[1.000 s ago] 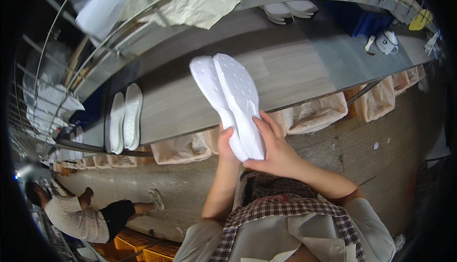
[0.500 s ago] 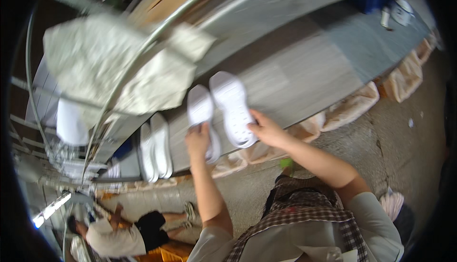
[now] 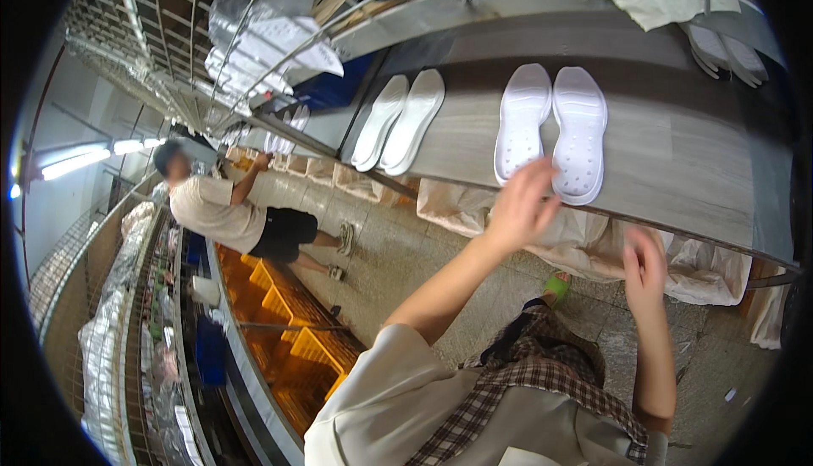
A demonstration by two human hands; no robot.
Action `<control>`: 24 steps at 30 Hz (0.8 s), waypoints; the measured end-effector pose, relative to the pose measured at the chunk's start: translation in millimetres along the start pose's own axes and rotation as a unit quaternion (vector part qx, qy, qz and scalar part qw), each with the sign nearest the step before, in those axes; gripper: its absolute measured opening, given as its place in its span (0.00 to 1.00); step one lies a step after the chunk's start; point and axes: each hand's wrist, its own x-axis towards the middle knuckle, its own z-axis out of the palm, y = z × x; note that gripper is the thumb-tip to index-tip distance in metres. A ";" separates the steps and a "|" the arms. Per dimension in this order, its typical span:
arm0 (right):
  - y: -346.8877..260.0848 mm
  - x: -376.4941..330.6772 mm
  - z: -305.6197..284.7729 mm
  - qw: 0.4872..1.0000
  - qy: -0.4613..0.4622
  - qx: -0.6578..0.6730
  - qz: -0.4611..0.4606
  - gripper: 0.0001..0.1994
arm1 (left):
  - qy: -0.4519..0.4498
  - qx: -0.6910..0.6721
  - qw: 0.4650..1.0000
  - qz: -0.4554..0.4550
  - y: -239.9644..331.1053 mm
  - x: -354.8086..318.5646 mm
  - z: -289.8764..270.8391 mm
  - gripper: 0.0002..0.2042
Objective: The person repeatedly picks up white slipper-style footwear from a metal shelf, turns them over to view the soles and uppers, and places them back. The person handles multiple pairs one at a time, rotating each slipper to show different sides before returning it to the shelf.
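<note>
Soles (image 3: 552, 131) released since earlier, now flat on grey belt (image 3: 677, 161); left hand (image 3: 521, 208), right hand (image 3: 645, 269) both empty, fingers spread.

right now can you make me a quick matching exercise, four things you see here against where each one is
Things:
1. nearer pair of white soles
2. farther pair of white soles
3. left hand
4. right hand

Places:
a. below the belt edge, in front of the cloth bags
b. further left along the belt
c. just short of the nearer pair
d. flat on the belt, bumpy side up

Pairs: 1-d, 2-b, 3-c, 4-a
</note>
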 end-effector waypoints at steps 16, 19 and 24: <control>73.2 -369.8 -86.8 0.614 -0.319 0.122 0.711 0.38 | -0.649 -0.076 0.705 -0.277 69.9 -277.3 115.7 0.37; 75.4 -402.6 -64.1 0.601 -0.215 0.221 0.737 0.43 | -0.634 -0.167 0.676 -0.337 58.2 -328.9 144.1 0.35; 133.7 -531.1 11.3 0.608 -0.152 0.345 0.699 0.37 | -0.729 -0.151 0.568 -0.351 66.7 -364.1 157.7 0.35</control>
